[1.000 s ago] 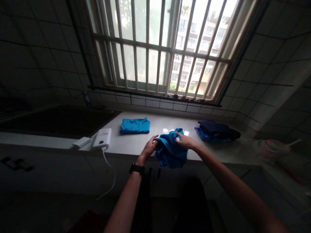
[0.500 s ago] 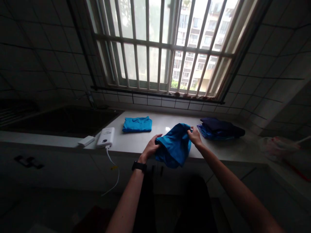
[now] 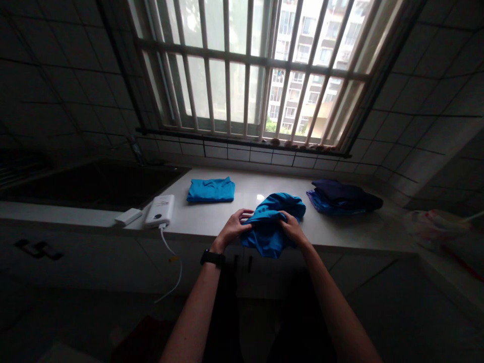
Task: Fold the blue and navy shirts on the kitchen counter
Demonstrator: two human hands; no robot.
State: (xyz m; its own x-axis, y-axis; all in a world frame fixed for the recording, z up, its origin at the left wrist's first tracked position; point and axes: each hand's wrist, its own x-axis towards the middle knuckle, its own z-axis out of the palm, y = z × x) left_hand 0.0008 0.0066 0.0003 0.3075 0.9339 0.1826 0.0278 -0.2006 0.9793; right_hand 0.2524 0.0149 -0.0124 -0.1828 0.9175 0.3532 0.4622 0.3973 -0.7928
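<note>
A crumpled bright blue garment [image 3: 275, 218] lies bunched on the pale counter [image 3: 212, 218], part of it hanging over the front edge. My left hand [image 3: 233, 228], a dark watch on its wrist, grips the garment's left side with curled fingers. On the right of the bunch, my right hand [image 3: 290, 228] is closed on the cloth, close to the left hand. A neatly folded blue garment [image 3: 210, 190] rests further back on the left.
A pile of dark blue and navy clothes [image 3: 342, 197] sits at the back right. A white power bank [image 3: 160, 211] with a hanging cable and a small white block [image 3: 128, 217] lie by a dark sink [image 3: 94, 184]. A barred window [image 3: 249, 70] stands behind.
My right hand came back from the garment's far right corner toward the left hand, gathering the spread cloth into a bunch. The view tilted slightly.
</note>
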